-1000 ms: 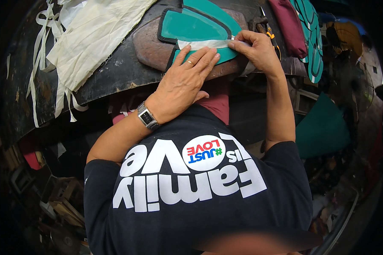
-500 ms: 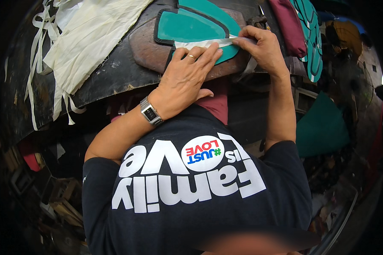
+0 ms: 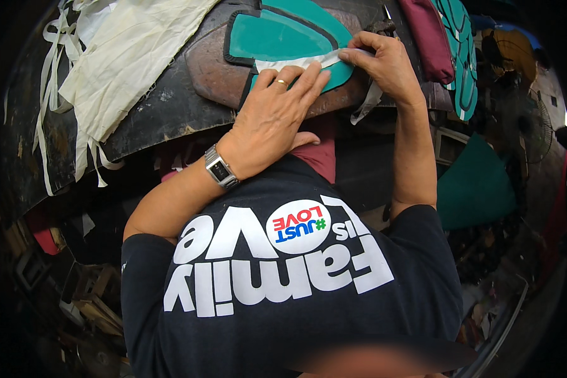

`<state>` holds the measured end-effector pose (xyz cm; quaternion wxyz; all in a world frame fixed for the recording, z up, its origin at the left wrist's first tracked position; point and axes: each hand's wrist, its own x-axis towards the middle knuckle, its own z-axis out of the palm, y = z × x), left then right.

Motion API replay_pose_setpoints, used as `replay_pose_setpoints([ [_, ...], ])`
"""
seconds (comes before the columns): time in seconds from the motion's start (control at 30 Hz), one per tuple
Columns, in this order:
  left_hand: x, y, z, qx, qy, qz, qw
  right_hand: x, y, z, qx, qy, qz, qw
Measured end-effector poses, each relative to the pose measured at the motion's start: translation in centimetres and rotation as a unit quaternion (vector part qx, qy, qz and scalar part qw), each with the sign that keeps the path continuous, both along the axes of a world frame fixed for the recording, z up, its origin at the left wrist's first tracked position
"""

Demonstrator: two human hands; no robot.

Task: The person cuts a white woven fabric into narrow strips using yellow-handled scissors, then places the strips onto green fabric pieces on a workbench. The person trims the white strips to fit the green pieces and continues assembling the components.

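Observation:
A green panel with black edging [image 3: 280, 39] lies on a brown many-sided board [image 3: 208, 69] at the far side. Across the panel runs a narrow white strip [image 3: 305, 62], along one black-edged curve. My left hand [image 3: 268, 110] rests flat on the panel's near part, its fingers stretched over the strip's lower edge; it wears a ring, with a metal watch on the wrist. At the strip's right end, my right hand [image 3: 384, 63] is closed in a pinch of thumb and forefinger on it. A pale tail [image 3: 366, 104] hangs below that hand.
Cream cloth with loose strips [image 3: 129, 60] covers the left of the dark worktable [image 3: 160, 104]. Maroon material [image 3: 427, 41] and more green black-lined pieces [image 3: 463, 69] lie at the right edge. Green sheet material [image 3: 475, 186] sits lower right, beyond my right arm.
The pinched strip end has come slightly left and lies closer along the panel's curve. More of the pale tail shows below my right hand. My left hand stays nearly in place.

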<state>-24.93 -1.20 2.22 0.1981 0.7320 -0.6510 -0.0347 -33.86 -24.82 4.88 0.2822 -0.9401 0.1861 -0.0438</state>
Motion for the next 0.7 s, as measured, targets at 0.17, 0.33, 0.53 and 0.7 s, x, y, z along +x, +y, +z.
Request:
replay_pose_setpoints([
  [0.17,0.1,-1.7,-0.2,-0.060,-0.014,0.024,0.998,0.1,0.1,-0.1,0.009,-0.016,-0.006,1.000],
  [0.33,-0.2,-2.4,-0.5,-0.038,-0.022,0.040,0.998,0.3,0.3,0.1,-0.016,0.010,-0.020,1.000],
  [0.53,0.4,-3.3,-0.4,-0.076,0.030,0.050,0.995,1.3,0.8,0.6,-0.088,0.071,-0.053,0.992],
  [0.7,1.1,-4.5,-0.5,-0.094,0.031,0.047,0.994,2.0,1.3,1.2,-0.136,0.112,-0.066,0.982],
])
